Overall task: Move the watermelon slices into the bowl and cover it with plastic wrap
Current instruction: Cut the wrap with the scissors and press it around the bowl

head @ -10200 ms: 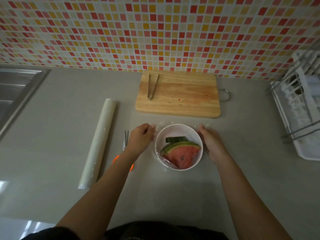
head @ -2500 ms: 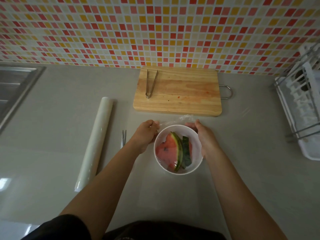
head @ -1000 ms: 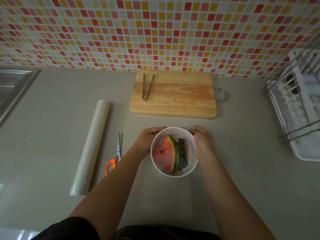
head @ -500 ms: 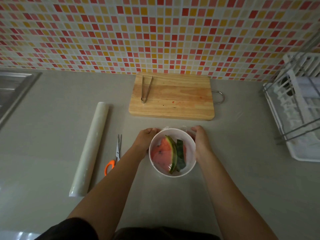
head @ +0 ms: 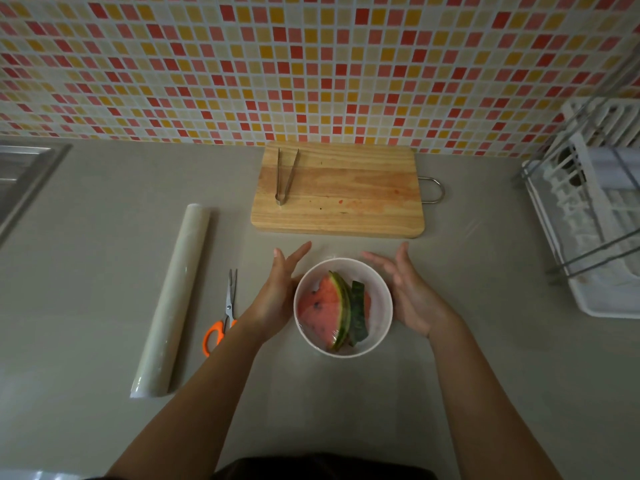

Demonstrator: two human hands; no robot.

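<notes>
The round white bowl (head: 381,284) stands on the grey table (head: 104,258) between the two hands. In it lie red watermelon slices with green rind (head: 322,306), leaning on one another, rinds toward the middle and right of the bowl. A thin clear plastic film (head: 313,336) glints faintly over the fruit near the bowl's near-left edge; how far it reaches over the rim cannot be told.

The left hand (head: 277,296) is at the bowl's left side, palm turned toward it, its fingers (head: 294,254) straight and spread, pointing away past the far-left rim and holding nothing. The right hand (head: 410,296) mirrors it at the right side, its fingers (head: 381,263) also straight and relaxed, tips just beyond the far-right rim. Both palms are just beside the bowl's wall; whether they touch it cannot be told.

Beyond the fingertips lies a rectangular wooden cutting board (head: 346,202) with slim metal tongs (head: 285,176) on its left part. Left of the left fingers lie scissors with orange handles (head: 227,310), and farther left a long roll of plastic wrap (head: 173,299). Well right of the right fingers stands a white dish rack (head: 595,220).
</notes>
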